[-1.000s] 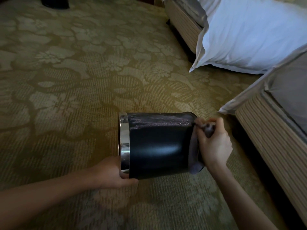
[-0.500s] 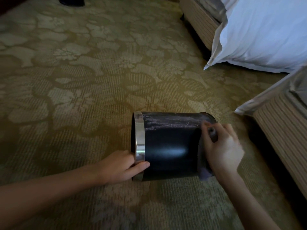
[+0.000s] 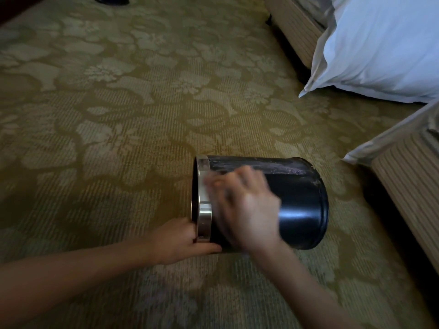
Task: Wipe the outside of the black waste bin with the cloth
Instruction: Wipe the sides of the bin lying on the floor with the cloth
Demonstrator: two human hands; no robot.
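A patterned olive carpet [image 3: 114,110] filled the left of the room, where a person's left hand [image 3: 177,241] gripped the silver rim [image 3: 204,219] of a black waste bin [image 3: 301,207] lying on its side, fingers clamped on the rim's near edge. The right hand [image 3: 244,205], blurred, lay flat across the bin's side just beside the rim; whether its fingers were together or held the cloth could not be told, and the cloth itself was not clearly visible. A pale dusty streak ran along the bin's upper side. To the right, a white pillow [image 3: 384,46] rested on the floor against a striped bed base [image 3: 408,186].
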